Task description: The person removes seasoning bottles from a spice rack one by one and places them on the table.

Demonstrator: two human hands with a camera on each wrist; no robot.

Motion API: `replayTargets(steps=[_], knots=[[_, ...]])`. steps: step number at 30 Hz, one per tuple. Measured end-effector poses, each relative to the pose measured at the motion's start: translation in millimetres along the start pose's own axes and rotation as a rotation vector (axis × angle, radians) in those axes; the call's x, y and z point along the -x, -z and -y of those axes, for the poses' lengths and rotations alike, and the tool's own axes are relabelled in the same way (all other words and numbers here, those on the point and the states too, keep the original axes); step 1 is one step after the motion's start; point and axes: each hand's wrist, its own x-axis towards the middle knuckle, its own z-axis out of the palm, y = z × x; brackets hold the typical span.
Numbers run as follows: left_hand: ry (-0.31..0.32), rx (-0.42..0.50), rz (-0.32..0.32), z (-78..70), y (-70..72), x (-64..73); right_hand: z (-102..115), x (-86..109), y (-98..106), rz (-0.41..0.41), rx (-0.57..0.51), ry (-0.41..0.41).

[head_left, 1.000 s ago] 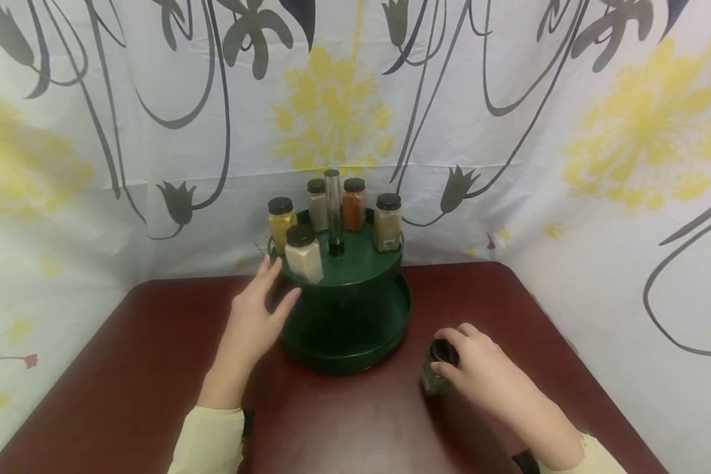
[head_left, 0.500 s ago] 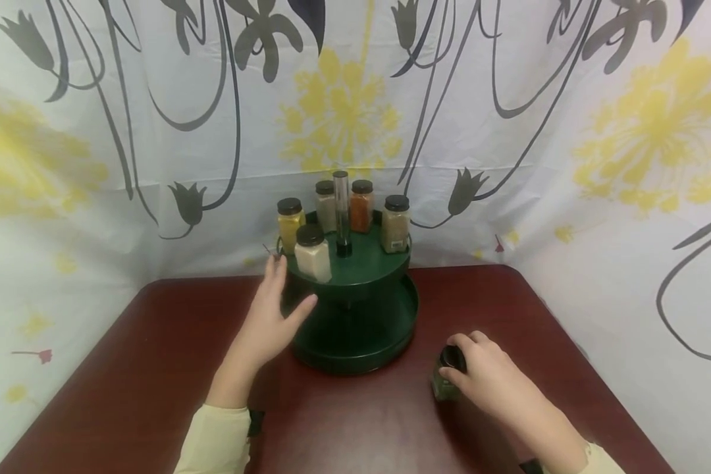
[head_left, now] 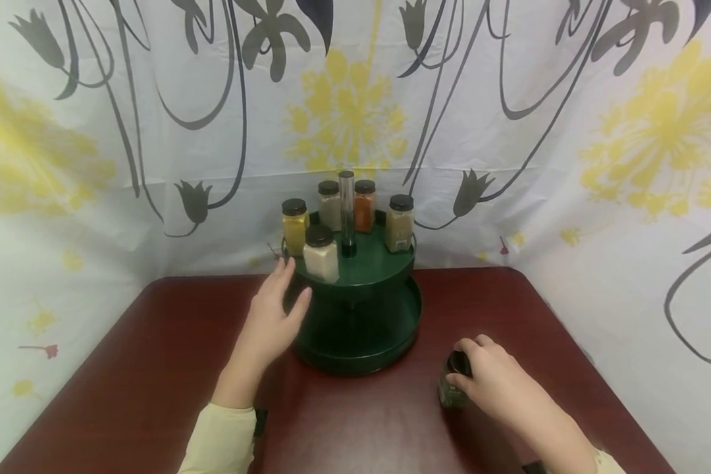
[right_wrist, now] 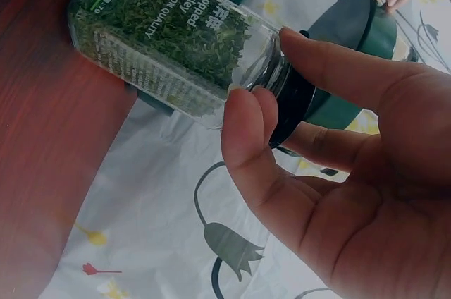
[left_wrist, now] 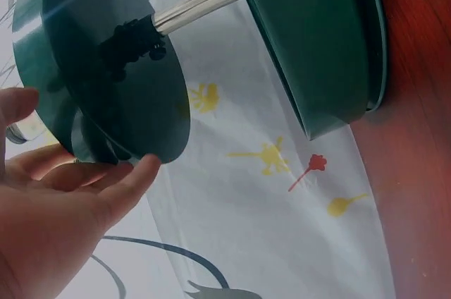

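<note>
A two-tier green turntable rack [head_left: 367,270] stands on the table. My left hand [head_left: 269,322] is at the left rim of its upper tier, fingers extended and thumb spread apart. In the left wrist view those fingertips [left_wrist: 148,168] lie along the tier's edge. To the right of the rack, my right hand [head_left: 498,378] grips a glass jar of chopped parsley [right_wrist: 169,38] around its neck, just under the black lid [right_wrist: 296,105]. The jar stands upright at the tabletop, its green flakes filling most of it.
On the upper tier are several spice jars, among them a white one [head_left: 322,260], a yellow one [head_left: 296,230] and an orange one [head_left: 364,207]. A clear post [head_left: 347,210] rises from the tier's middle. The dark red table [head_left: 172,368] meets a patterned curtain [head_left: 213,145] behind.
The head view has shifted, so everything sits a little further right. My right hand and the parsley jar have come slightly nearer to me. My left hand has stayed by the rack's rim.
</note>
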Motion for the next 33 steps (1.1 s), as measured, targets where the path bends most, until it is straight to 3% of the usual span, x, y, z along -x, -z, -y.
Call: replayTargets(steps=[11, 21, 26, 30, 33], knots=[[-0.121, -0.043, -0.145, -10.3, 0.5, 3.3, 1.8, 3.4, 1.0, 0.023, 0.01, -0.005], [-0.198, -0.16, -0.202, -26.0, 5.8, 9.3, 12.7, 1.9, 3.1, 0.065, 0.011, -0.051], [-0.222, -0.157, -0.255, -31.5, 8.9, 13.7, 12.7, -0.3, 1.3, 0.071, 0.038, -0.031], [-0.194, -0.1, -0.338, -26.9, 11.6, 12.5, 14.3, -1.0, -0.6, 0.066, 0.054, -0.018], [-0.112, -0.032, -0.338, -19.1, 13.8, 9.3, 16.3, -0.6, -1.6, 0.055, 0.066, -0.011]])
